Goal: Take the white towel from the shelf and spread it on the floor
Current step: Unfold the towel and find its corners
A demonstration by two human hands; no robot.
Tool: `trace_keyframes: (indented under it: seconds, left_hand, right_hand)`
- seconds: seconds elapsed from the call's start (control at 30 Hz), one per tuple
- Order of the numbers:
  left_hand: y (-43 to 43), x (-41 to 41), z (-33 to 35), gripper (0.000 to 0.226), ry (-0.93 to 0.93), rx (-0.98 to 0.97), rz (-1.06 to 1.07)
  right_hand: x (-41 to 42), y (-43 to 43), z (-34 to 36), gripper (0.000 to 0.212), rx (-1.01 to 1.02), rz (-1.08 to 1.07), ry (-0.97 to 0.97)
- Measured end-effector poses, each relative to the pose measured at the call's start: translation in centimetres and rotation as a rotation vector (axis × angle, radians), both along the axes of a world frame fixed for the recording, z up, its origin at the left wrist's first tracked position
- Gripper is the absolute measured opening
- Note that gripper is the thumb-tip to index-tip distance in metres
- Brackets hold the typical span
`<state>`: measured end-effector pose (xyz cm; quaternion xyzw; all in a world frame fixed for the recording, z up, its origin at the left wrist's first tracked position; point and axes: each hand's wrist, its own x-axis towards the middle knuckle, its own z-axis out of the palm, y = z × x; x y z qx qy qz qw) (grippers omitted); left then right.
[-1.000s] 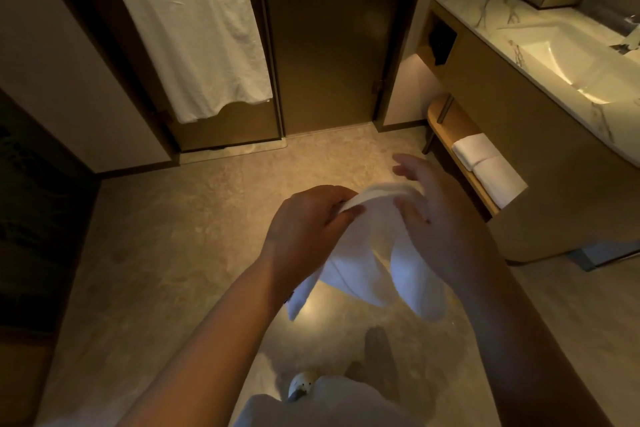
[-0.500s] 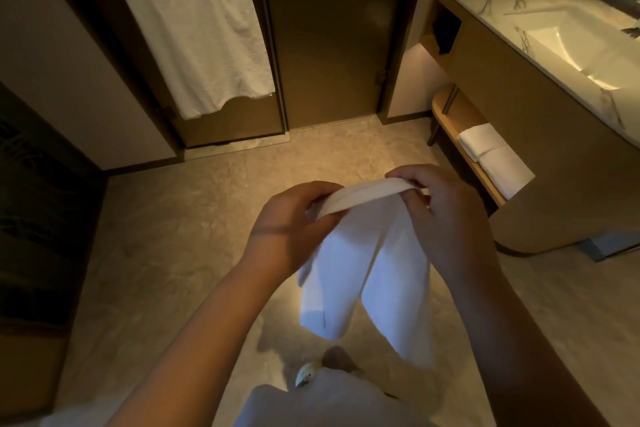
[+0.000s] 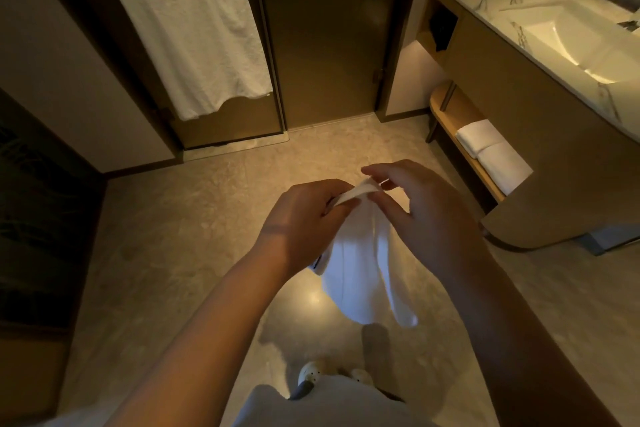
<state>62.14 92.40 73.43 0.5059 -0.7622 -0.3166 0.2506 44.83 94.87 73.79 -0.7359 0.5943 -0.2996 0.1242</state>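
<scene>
A small white towel hangs in loose folds above the tiled floor, in front of me at waist height. My left hand pinches its upper hem from the left. My right hand is at the same hem from the right, thumb and forefinger on the cloth and the other fingers spread. The towel's lower end dangles free, clear of the floor. The low wooden shelf under the vanity is at the right, with two folded white towels lying on it.
A large white towel hangs on the left door's bar. A second dark door stands beside it. The vanity with marble top and sink fills the right side. My feet in light shoes stand on the floor below.
My hands have drawn closer together along the hem, and the right hand's fingers have loosened and spread. The towel hangs more bunched than half a second ago.
</scene>
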Motion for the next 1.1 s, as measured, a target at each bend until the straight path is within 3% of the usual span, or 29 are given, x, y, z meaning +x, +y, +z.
trace_keyframes:
  seconds: [0.27,0.43,0.57,0.73,0.97,1.1]
  left_hand:
    - [0.0,0.0,0.5,0.02,-0.079,0.017,-0.037]
    - [-0.1,1.4,0.7,0.035,0.184,0.117,-0.001]
    - [0.0,2.5,0.6,0.042,0.222,0.133,-0.011]
    - [-0.2,2.9,-0.2,0.027,0.245,0.104,0.104]
    - [0.1,0.8,-0.5,0.02,0.464,0.168,0.152]
    - [0.2,-0.3,-0.7,0.016,0.387,0.054,0.145]
  right_hand:
    - [0.1,-0.4,-0.9,0.011,0.0,0.011,-0.02]
    - [0.1,-0.7,-1.0,0.013,-0.094,-0.092,-0.08]
    - [-0.2,-1.1,-1.0,0.015,-0.107,-0.152,-0.106]
    - [-0.9,-1.4,-1.3,0.015,-0.13,-0.179,-0.139]
    - [-1.3,-1.9,-1.7,0.012,-0.125,-0.258,-0.167]
    - [-0.1,-1.2,-1.5,0.013,-0.186,-0.392,-0.248]
